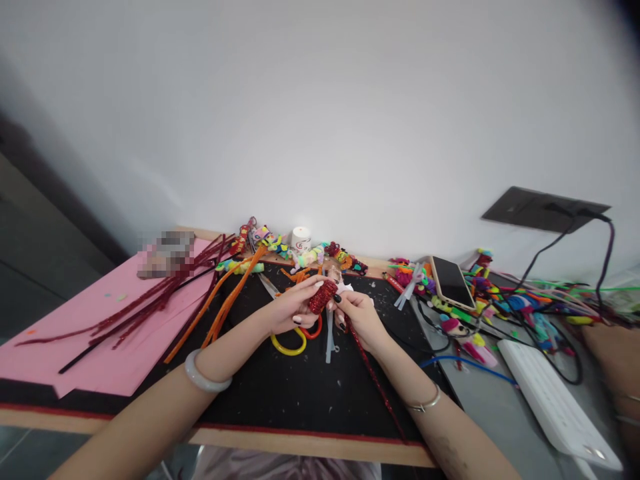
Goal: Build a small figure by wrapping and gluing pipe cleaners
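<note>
Between my hands, above the black mat [300, 393], is a glittery dark red coil [323, 297] that looks wound from pipe cleaner. My left hand [295, 308] grips the coil from its left side. With thumb and fingers pinched, my right hand [357, 313] holds a red glittery pipe cleaner [373, 373] at the coil's right edge; its long tail hangs down toward the front of the mat. Scissors with yellow and orange handles [289, 345] lie partly hidden under my left hand. A pale translucent strip [329, 337] rests on the mat just below the coil.
Pink sheets [100, 313] with red pipe cleaners [150, 303] lie left, orange pipe cleaners [225, 310] beside them. Small colourful figures and a white roll [301, 239] line the wall. Right are a phone [451, 281], a pipe-cleaner pile [525, 307], cables and a white power strip [555, 400].
</note>
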Tool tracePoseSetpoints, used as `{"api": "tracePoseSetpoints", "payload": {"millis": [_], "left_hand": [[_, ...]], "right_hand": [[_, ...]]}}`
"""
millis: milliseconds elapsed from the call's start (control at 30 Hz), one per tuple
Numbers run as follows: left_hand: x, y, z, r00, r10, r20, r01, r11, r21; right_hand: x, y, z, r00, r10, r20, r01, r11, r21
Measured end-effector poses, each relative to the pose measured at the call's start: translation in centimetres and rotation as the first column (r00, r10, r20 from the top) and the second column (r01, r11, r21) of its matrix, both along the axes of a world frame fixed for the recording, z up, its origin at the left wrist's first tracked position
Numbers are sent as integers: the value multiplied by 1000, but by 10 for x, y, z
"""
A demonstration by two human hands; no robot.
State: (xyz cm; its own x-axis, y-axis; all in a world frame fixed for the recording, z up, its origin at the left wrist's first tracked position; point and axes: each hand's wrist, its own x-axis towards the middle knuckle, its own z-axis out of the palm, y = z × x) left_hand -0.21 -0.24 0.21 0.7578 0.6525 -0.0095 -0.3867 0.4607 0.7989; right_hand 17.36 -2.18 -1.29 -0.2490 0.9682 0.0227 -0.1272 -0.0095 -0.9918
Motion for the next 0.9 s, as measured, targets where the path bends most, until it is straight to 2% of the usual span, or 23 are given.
{"api": "tracePoseSetpoints", "payload": {"millis": [367,600,900], "left_hand": [[0,3,-6,998,60,-24,-60,998,-26],[0,3,-7,999,31,-33,-28,997,74],[3,4,-9,988,135,-81,-125,985,117]], "right_hand": [[0,0,-4,999,-37,-4,37,999,-20],[-1,0,-5,999,-35,-19,35,999,-20],[0,0,-6,999,-52,14,52,999,16]]}}
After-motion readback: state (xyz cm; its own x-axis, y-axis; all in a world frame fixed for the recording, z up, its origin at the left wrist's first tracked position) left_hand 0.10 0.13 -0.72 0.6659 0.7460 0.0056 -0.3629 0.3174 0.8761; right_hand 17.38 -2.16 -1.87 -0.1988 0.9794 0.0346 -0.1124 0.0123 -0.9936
